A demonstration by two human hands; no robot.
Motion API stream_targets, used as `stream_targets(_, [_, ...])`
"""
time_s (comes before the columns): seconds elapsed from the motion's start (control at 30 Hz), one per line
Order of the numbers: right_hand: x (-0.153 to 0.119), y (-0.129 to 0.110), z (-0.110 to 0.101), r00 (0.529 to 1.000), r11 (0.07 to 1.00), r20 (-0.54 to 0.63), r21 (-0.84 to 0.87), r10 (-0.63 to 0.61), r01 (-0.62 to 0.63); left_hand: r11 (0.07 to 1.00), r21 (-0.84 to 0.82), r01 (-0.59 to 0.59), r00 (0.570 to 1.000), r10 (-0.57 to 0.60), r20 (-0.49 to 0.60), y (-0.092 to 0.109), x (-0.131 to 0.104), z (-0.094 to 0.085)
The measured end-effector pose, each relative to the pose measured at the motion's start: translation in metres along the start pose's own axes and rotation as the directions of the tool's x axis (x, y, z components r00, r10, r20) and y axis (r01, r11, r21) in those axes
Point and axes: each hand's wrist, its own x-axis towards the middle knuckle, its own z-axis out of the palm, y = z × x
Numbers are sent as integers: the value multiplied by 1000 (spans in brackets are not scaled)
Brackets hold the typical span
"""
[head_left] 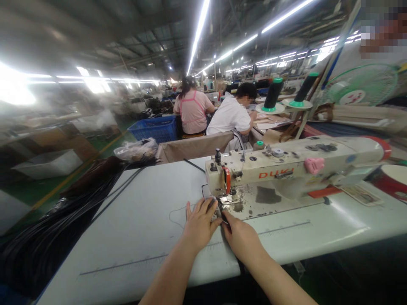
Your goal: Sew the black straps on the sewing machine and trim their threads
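Observation:
A cream sewing machine (299, 165) stands on the white table (133, 228). Just in front of its needle area, my left hand (201, 222) lies with fingers spread, the fingertips beside a narrow black strip (221, 208). My right hand (238, 233) is closed on that strip, thumb and fingers pinched together near the table surface. The strip runs up to the presser foot and seems to hang over the table's front edge below. A thin loose thread curls on the table left of my left hand.
Many long black strips (34, 241) hang along the table's left edge. Behind the table are a fabric-lined bin (193, 148), a blue crate (155, 129) and two seated people. Thread cones (273, 95) and a green fan (359, 87) stand at the back right.

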Motion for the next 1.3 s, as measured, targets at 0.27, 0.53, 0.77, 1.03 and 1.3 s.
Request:
stream_targets(0.27, [-7, 1, 0, 1000, 997, -3, -74, -23, 23, 1000, 7, -21, 999, 21, -30, -4, 0, 6])
stream_targets(0.53, [-25, 3, -3, 997, 972, 66, -229, -39, 54, 999, 29, -29, 997, 31, -72, -8, -8, 12])
stream_targets(0.77, [-28, -3, -9, 996, 974, 79, -221, -38, 55, 1000, 24, -14, 998, 16, -61, -5, -10, 10])
stream_targets(1.03, [-30, 2, -3, 997, 972, 34, -223, -69, 75, 996, -44, 75, 996, -77, -40, -7, -4, 4])
stream_targets(1.3, [-30, 6, 2, 996, 969, 27, -232, -82, 86, 972, -160, 173, 985, -172, 18, -36, 60, -5])
